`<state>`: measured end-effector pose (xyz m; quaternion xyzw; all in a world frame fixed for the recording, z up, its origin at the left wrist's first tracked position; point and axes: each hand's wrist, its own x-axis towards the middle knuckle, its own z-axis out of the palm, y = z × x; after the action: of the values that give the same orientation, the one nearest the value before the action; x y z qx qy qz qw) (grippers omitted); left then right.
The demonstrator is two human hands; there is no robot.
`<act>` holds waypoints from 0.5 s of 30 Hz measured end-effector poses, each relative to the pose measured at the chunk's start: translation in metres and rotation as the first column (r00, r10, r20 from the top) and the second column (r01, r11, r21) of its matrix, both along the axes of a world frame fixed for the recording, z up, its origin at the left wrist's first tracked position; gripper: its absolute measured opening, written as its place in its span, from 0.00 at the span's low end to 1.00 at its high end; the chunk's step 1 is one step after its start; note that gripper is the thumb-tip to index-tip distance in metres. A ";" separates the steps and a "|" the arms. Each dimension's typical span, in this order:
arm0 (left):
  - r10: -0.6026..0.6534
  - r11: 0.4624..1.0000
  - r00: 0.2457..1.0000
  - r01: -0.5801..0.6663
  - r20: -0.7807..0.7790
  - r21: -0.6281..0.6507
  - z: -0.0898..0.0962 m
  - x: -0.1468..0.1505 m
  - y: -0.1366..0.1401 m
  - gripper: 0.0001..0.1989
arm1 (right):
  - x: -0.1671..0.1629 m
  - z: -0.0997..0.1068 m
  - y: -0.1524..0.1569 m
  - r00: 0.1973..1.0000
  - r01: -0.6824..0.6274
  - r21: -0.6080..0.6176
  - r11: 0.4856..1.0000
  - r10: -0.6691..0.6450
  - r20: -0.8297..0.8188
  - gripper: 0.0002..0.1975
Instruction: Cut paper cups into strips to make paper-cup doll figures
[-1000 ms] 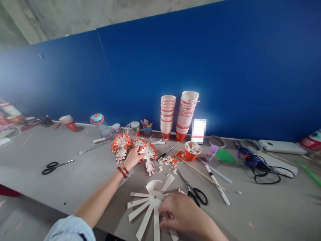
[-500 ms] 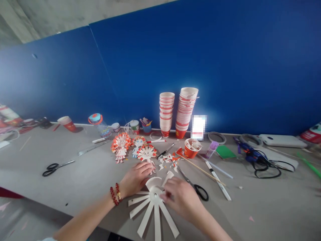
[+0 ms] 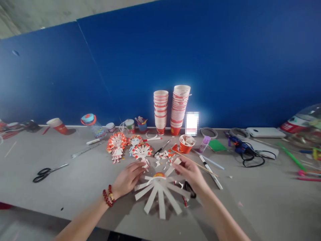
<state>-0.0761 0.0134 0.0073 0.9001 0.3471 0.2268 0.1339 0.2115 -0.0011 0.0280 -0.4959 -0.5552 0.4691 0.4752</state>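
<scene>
A paper cup cut into white strips (image 3: pixel 162 199) fans out low in the middle, an orange-yellow patch showing at its hub. My right hand (image 3: pixel 188 170) pinches the end of one strip on the far right side. To the left of the strips lies my left hand (image 3: pixel 129 178), its fingers stretched forward and its thumb partly hidden. Its fingertips reach the lower part of a paper doll (image 3: pixel 142 151) with red-and-white fringe. Two similar dolls lie just behind. Scissors (image 3: pixel 190 190) are mostly covered by the strips and my right hand.
Two stacks of paper cups (image 3: pixel 161 112) stand by the blue wall. A red cup of scraps (image 3: pixel 187 147), paper bits (image 3: pixel 164 154), a marker (image 3: pixel 212 173) and a corded glue gun (image 3: pixel 242 147) lie to the right. Other scissors (image 3: pixel 48 172) lie left.
My right hand has moved up and outward, now holding a strip's end. The cut cup has tilted, showing its orange patch, and strips now spread on its right side too.
</scene>
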 end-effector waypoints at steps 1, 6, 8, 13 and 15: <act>-0.029 0.999 0.999 0.030 0.023 -0.045 0.001 0.001 -0.001 0.20 | 0.011 0.006 0.002 0.978 0.073 -0.026 0.997 -0.076 -0.195 0.10; -0.275 0.955 0.961 0.269 -0.033 -0.125 0.010 0.040 -0.026 0.22 | 0.061 0.026 0.009 0.725 0.388 0.032 0.921 -0.283 -0.628 0.12; -0.531 0.847 0.832 0.520 -0.157 -0.107 0.009 0.065 -0.041 0.30 | 0.069 0.028 0.011 0.604 0.493 0.026 0.870 -0.321 -0.729 0.09; -0.624 0.774 0.745 0.631 -0.235 -0.054 -0.005 0.103 -0.043 0.40 | 0.075 0.028 0.011 0.469 0.521 -0.045 0.852 -0.330 -0.819 0.10; -0.570 0.813 0.776 0.580 -0.271 -0.048 -0.008 0.106 -0.025 0.40 | 0.078 0.029 0.010 0.441 0.534 -0.048 0.844 -0.326 -0.836 0.10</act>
<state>0.0294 -0.0112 -0.0011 0.9876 0.0665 0.0555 0.1306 0.2900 0.0087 0.0574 -0.2888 -0.1732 0.4404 0.8323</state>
